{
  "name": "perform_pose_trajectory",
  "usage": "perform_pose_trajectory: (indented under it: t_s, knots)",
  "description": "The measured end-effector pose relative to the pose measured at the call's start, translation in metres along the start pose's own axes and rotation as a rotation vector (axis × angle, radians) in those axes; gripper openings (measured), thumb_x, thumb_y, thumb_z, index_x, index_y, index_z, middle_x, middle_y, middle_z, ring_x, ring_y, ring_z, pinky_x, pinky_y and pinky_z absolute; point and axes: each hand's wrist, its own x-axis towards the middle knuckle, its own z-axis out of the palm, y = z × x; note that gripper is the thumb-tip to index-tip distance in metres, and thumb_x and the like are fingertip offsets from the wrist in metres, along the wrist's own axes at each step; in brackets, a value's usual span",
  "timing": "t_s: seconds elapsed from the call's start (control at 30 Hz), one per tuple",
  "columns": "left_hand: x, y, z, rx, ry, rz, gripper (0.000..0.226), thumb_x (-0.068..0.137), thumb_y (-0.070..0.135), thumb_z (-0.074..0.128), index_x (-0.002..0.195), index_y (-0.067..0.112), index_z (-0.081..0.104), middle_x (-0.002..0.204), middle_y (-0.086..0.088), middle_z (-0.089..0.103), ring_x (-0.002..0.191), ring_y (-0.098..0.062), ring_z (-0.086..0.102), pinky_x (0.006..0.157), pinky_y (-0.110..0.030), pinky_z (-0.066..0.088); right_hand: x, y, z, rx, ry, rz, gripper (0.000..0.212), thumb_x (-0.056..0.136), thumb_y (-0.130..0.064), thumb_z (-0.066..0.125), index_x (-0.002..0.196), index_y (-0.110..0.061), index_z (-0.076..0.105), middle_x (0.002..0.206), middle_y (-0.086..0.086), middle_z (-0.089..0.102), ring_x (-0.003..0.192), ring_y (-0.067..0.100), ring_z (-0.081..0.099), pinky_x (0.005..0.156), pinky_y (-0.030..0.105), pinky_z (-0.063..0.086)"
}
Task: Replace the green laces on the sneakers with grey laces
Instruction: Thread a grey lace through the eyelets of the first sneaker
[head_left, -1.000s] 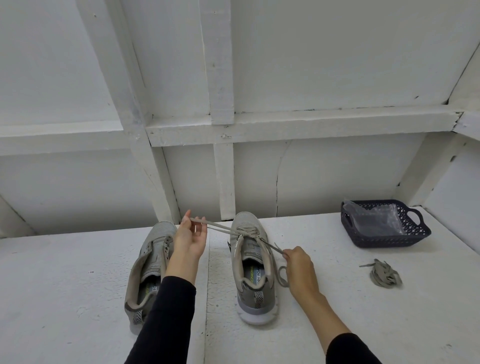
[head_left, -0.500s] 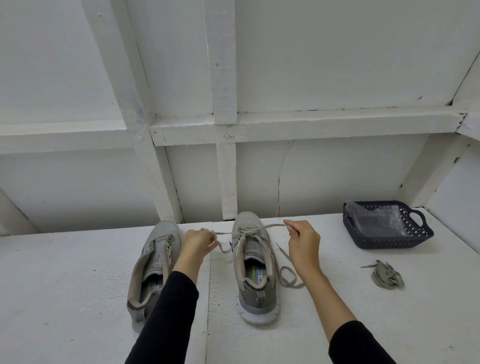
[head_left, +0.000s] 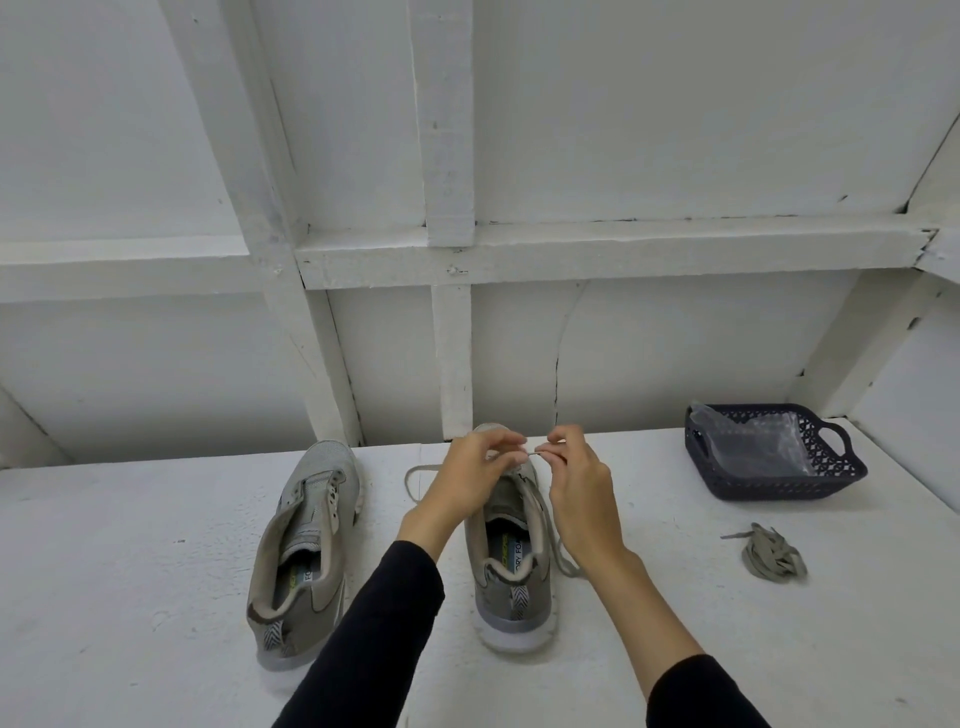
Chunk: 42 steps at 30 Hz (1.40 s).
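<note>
Two grey sneakers stand side by side on the white table, toes toward the wall. The left sneaker (head_left: 306, 540) has no lace in its eyelets. Over the toe half of the right sneaker (head_left: 511, 577) my left hand (head_left: 470, 478) and my right hand (head_left: 579, 488) meet, both pinching the lace (head_left: 415, 475) between fingertips. One loop of that lace lies on the table left of the shoe, another trails off to its right. A bundled lace (head_left: 771, 556) lies on the table at the right.
A dark plastic basket (head_left: 779, 486) holding a clear plastic bag stands at the back right. A white framed wall rises right behind the shoes, and a slanted wall closes the right side.
My hands have come together from either side of the right sneaker and now meet above its front. The lace that was stretched between them has gone slack.
</note>
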Motion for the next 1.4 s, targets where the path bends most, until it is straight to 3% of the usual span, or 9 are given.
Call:
perform_pose_trajectory:
  t_s: [0.17,0.3,0.43,0.57,0.73,0.87,1.07,1.23,1.4]
  knots:
    - [0.001,-0.013,0.001,0.020,0.154,-0.080,0.010,0.093,0.020,0.064,0.094,0.016,0.073,0.083,0.008,0.069,0.078,0.001,0.061,0.070,-0.005,0.044,-0.001,-0.002,0.000,0.022,-0.004,0.091,0.023,0.094,-0.022,0.061,0.113,-0.014,0.052,0.102,0.001,0.067,0.093,0.018,0.063,0.077,0.035,0.054]
    - [0.004,-0.024,-0.014,0.035,0.315,-0.162,0.016,0.094,0.019,0.061,0.103,0.017,0.075,0.090,0.001,0.073,0.082,-0.015,0.068,0.083,-0.038,0.056,0.001,-0.004,0.006,-0.003,-0.374,0.276,0.033,0.087,-0.037,0.066,0.113,-0.017,0.060,0.106,-0.003,0.062,0.097,0.015,0.058,0.086,0.035,0.052]
    - [0.003,-0.018,-0.020,0.059,0.270,-0.134,0.017,0.094,0.021,0.064,0.107,0.018,0.075,0.102,0.001,0.074,0.093,-0.012,0.066,0.089,-0.027,0.052,-0.006,-0.003,0.015,0.113,-0.349,0.408,0.015,0.089,-0.020,0.060,0.088,-0.008,0.069,0.081,0.006,0.067,0.073,0.018,0.059,0.068,0.031,0.050]
    - [-0.002,-0.016,-0.005,0.155,0.104,-0.119,0.017,0.091,0.023,0.068,0.104,0.015,0.076,0.099,0.005,0.073,0.073,0.004,0.055,0.065,0.001,0.038,-0.005,0.006,0.014,0.378,-0.290,0.636,0.022,0.090,-0.011,0.058,0.068,-0.008,0.060,0.067,0.005,0.053,0.064,0.016,0.045,0.057,0.025,0.034]
    - [-0.002,-0.016,0.013,0.171,0.086,-0.154,0.013,0.089,0.024,0.067,0.093,0.020,0.079,0.083,0.005,0.072,0.076,-0.006,0.062,0.068,-0.016,0.052,-0.007,0.019,0.008,0.918,-0.213,0.911,0.015,0.083,0.009,0.054,0.081,0.000,0.067,0.074,0.014,0.063,0.071,0.023,0.058,0.057,0.027,0.048]
    - [-0.004,-0.017,0.022,0.264,0.037,-0.174,0.016,0.088,0.022,0.062,0.087,0.020,0.078,0.080,0.001,0.072,0.076,-0.017,0.065,0.073,-0.037,0.056,-0.009,0.022,0.006,0.994,-0.228,0.914,0.016,0.084,0.010,0.053,0.084,0.002,0.067,0.074,0.014,0.067,0.070,0.021,0.061,0.063,0.027,0.050]
    - [-0.008,-0.020,0.027,0.302,0.053,-0.160,0.017,0.090,0.026,0.059,0.086,0.022,0.076,0.079,0.005,0.071,0.073,-0.016,0.064,0.071,-0.036,0.056,-0.012,0.034,0.013,0.991,-0.227,0.886,0.026,0.082,0.006,0.060,0.106,0.004,0.069,0.103,0.023,0.070,0.096,0.031,0.064,0.086,0.037,0.053]
    - [-0.011,-0.019,0.029,0.349,0.100,-0.146,0.021,0.094,0.034,0.057,0.098,0.024,0.075,0.091,0.007,0.072,0.083,-0.017,0.065,0.074,-0.032,0.053,-0.013,0.032,0.013,0.976,-0.231,0.834,0.020,0.084,0.001,0.063,0.102,0.000,0.072,0.103,0.022,0.071,0.097,0.030,0.066,0.083,0.035,0.053]
    - [-0.006,-0.017,0.030,0.504,0.053,-0.105,0.026,0.096,0.034,0.052,0.089,0.021,0.073,0.082,0.003,0.069,0.077,-0.020,0.062,0.067,-0.033,0.051,-0.016,0.027,0.011,0.928,-0.234,0.759,0.017,0.088,-0.004,0.063,0.098,-0.008,0.075,0.099,0.015,0.073,0.100,0.030,0.067,0.086,0.036,0.055]
